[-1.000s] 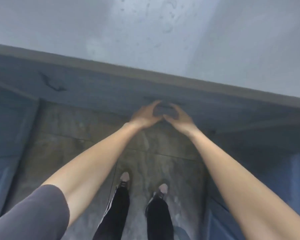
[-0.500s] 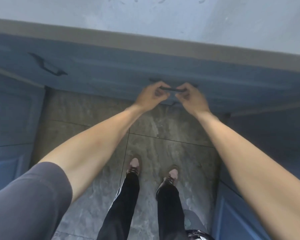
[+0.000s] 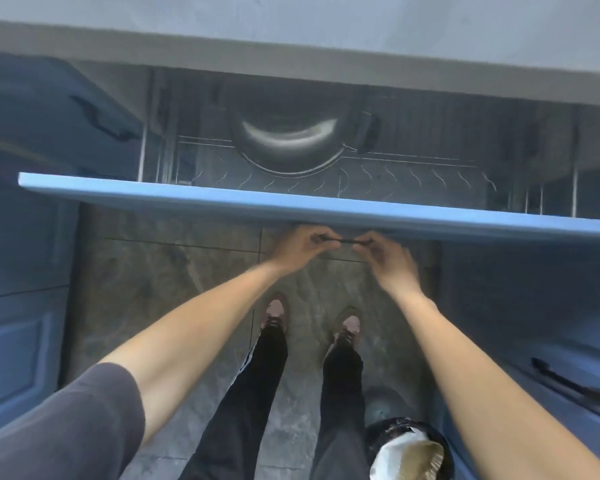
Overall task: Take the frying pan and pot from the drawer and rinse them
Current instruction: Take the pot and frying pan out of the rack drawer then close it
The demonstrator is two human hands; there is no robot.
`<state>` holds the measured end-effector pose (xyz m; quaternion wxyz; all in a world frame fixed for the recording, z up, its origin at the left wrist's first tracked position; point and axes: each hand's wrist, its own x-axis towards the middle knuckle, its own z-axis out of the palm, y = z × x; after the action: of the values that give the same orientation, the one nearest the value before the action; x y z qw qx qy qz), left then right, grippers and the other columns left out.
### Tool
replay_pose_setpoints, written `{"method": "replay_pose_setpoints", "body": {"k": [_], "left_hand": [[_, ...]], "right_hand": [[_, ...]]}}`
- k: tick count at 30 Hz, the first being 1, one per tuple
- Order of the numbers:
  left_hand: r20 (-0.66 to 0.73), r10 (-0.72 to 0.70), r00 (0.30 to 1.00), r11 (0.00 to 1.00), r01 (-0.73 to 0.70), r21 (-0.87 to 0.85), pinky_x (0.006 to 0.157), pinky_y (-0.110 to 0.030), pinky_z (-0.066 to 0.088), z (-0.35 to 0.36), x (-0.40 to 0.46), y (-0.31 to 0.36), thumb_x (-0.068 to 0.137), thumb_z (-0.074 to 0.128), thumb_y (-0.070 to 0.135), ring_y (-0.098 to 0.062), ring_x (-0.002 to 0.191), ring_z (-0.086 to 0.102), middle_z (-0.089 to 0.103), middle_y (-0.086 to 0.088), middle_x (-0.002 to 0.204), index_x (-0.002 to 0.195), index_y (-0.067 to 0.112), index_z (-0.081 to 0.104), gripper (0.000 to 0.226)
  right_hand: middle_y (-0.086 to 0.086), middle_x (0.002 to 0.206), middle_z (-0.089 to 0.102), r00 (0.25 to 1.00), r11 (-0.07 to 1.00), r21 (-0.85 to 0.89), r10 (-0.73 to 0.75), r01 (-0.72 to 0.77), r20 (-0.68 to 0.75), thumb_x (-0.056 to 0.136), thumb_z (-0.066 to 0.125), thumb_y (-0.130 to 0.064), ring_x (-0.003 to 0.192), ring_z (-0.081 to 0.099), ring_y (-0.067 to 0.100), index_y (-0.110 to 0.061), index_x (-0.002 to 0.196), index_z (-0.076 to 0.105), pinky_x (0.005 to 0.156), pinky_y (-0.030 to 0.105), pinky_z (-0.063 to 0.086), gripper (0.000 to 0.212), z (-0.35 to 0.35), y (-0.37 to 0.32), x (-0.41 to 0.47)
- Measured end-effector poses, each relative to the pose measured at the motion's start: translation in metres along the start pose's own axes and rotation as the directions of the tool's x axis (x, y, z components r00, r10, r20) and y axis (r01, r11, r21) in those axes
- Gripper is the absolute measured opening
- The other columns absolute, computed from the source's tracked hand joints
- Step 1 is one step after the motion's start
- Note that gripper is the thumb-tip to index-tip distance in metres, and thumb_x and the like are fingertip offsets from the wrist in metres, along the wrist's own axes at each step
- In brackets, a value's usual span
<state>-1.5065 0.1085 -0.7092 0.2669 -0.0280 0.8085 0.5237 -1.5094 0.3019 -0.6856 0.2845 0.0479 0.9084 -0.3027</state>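
Cabinet door [image 3: 18, 337] sat far left, blue, closed, with another dark pull [image 3: 99, 117] on the drawer front above it. Drawer [image 3: 291, 206] stood open across the middle, its blue front edge running wide from left to right under the counter [image 3: 326, 64]. Wire rack [image 3: 413, 171] lined the inside. One steel vessel [image 3: 288, 143] lay in the rack near the back, left of centre, rim up and partly under the counter lip; dark side handle [image 3: 368, 131] on its right. Couldn't tell if that was the pot or the pan. No second piece seen in the open part.

My left hand [image 3: 300, 245] was curled around the left end of the handle [image 3: 342, 240] below the drawer front. My right hand [image 3: 385, 259] was just beside it, fingers hooked on the right end, blurred. Both closed on that bar, thumbs nearly meeting.

Floor tiles [image 3: 174, 278] below, my shoes [image 3: 274, 311] between my forearms. Bin [image 3: 409, 448] with a lined bag sat lower right. Far right, another blue front with a long dark pull [image 3: 575, 386].
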Motion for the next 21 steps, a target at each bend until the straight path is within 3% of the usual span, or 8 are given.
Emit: {"method": "replay_pose_setpoints", "body": {"k": [2, 4, 8, 14, 19, 21], "left_hand": [[0.006, 0.002, 1.000, 1.000, -0.002, 0.001, 0.072, -0.019, 0.042, 0.008, -0.014, -0.003, 0.086, 0.067, 0.027, -0.006, 0.079, 0.064, 0.066, 0.021, 0.075, 0.094, 0.014, 0.073, 0.016], [0.001, -0.004, 1.000, 1.000, 0.004, -0.009, 0.070, -0.014, 0.041, 0.016, -0.026, -0.006, 0.086, 0.068, 0.024, 0.002, 0.075, 0.062, 0.068, 0.014, 0.077, 0.094, 0.012, 0.072, 0.016], [-0.016, -0.012, 1.000, 1.000, 0.012, 0.024, 0.066, -0.006, 0.037, 0.027, -0.045, -0.008, 0.086, 0.067, 0.022, 0.006, 0.072, 0.058, 0.068, 0.011, 0.079, 0.093, 0.011, 0.073, 0.014], [-0.088, -0.052, 0.995, 0.999, 0.053, 0.006, 0.065, -0.004, 0.037, 0.052, -0.078, -0.014, 0.085, 0.068, 0.019, 0.013, 0.066, 0.055, 0.069, 0.006, 0.087, 0.094, 0.011, 0.072, 0.013], [-0.168, -0.113, 0.979, 0.993, 0.118, 0.018, 0.074, -0.025, 0.047, 0.085, -0.114, -0.020, 0.082, 0.072, 0.023, -0.012, 0.083, 0.064, 0.073, -0.004, 0.092, 0.094, 0.012, 0.072, 0.016], [-0.171, -0.158, 0.973, 0.983, 0.170, 0.061, 0.073, -0.020, 0.047, 0.092, -0.128, -0.020, 0.081, 0.073, 0.023, -0.011, 0.084, 0.061, 0.072, -0.004, 0.093, 0.095, 0.012, 0.073, 0.019]], "right_hand": [[-0.013, 0.100, 0.071, 1.000, 1.000, 0.014, 0.012, -0.012, 0.009, 0.088, 0.057, -0.042, 0.086, 0.063, 0.009, -0.033, 0.101, 0.064, 0.070, 0.026, 0.040, 0.017, 0.006, 0.007, -0.013], [-0.012, 0.098, 0.071, 1.000, 0.999, 0.047, 0.022, -0.023, 0.013, 0.088, 0.058, -0.039, 0.082, 0.060, 0.007, -0.031, 0.101, 0.066, 0.068, 0.026, 0.039, 0.017, 0.015, 0.012, -0.024], [-0.007, 0.095, 0.073, 0.999, 0.990, 0.132, 0.042, -0.039, -0.021, 0.086, 0.060, -0.038, 0.089, 0.067, 0.013, -0.029, 0.099, 0.065, 0.080, 0.035, 0.052, 0.017, 0.032, 0.020, -0.045], [-0.008, 0.103, 0.071, 0.998, 0.996, 0.080, 0.047, -0.045, -0.028, 0.087, 0.055, -0.044, 0.101, 0.063, 0.018, -0.036, 0.103, 0.062, 0.083, 0.033, 0.047, 0.019, 0.047, 0.032, -0.076], [-0.007, 0.110, 0.069, 0.998, 0.998, -0.028, 0.054, -0.055, -0.021, 0.086, 0.054, -0.046, 0.109, 0.059, 0.022, -0.038, 0.102, 0.064, 0.080, 0.029, 0.039, 0.020, 0.048, 0.037, -0.114], [-0.005, 0.116, 0.066, 0.995, 0.994, -0.056, 0.098, -0.097, 0.022, 0.086, 0.054, -0.041, 0.112, 0.058, 0.023, -0.040, 0.102, 0.065, 0.080, 0.027, 0.038, 0.020, 0.050, 0.035, -0.131]]}}
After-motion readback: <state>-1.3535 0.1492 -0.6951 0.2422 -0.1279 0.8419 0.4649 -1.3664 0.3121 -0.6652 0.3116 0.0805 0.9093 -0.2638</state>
